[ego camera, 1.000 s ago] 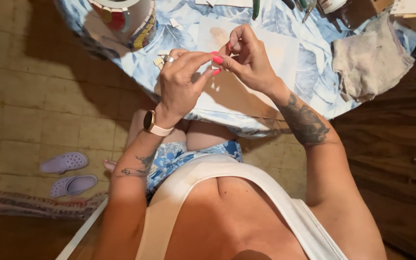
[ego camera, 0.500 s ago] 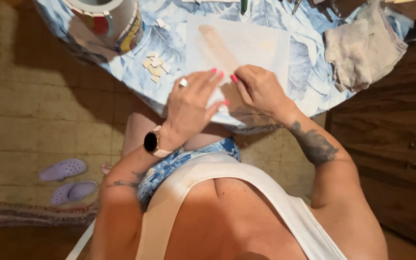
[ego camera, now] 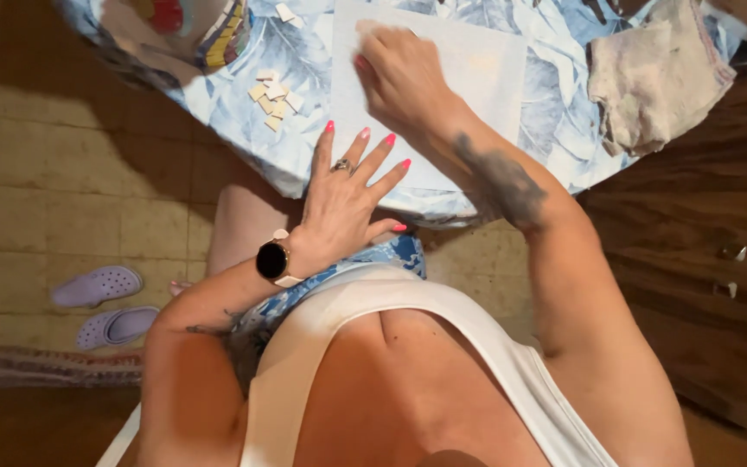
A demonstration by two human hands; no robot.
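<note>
A white sheet (ego camera: 469, 69) lies flat on the bench (ego camera: 304, 69). The right hand (ego camera: 404, 73) presses it, grip curled closed; the left hand (ego camera: 347, 195) steadies its near edge, fingers spread. Firm, even pressure suits.

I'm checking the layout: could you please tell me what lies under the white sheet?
The white sheet lies on the blue leaf-patterned tablecloth. Anything beneath the sheet itself is covered.
</note>
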